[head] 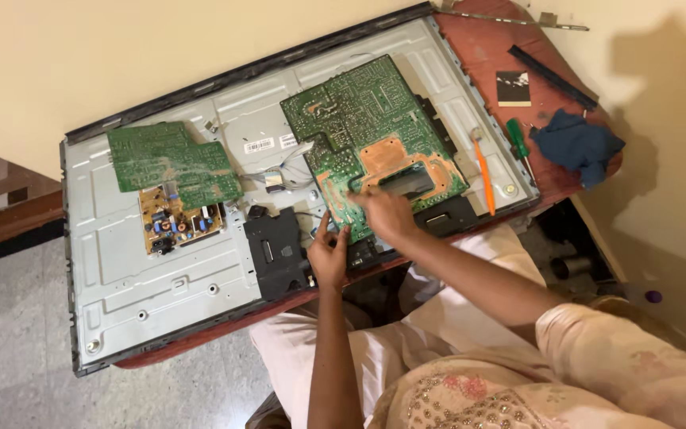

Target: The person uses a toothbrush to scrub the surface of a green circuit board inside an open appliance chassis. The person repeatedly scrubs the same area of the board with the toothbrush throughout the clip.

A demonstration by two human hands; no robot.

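Both hands work the big green board (371, 131): right hand (387, 214) seemingly pinching its near edge, left hand (329, 256) open-fingered below, ready to lift it evenly.

Cream wall (81, 56), speckled grey floor (17, 349), reddish table (494, 48).

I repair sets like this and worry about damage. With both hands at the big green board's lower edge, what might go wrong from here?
The large green board sits tilted and partly lifted; the right hand pulling on it may strain the wires beside it. The left hand may catch on the black module. The orange screwdriver lies loose on the metal back panel and might roll off.
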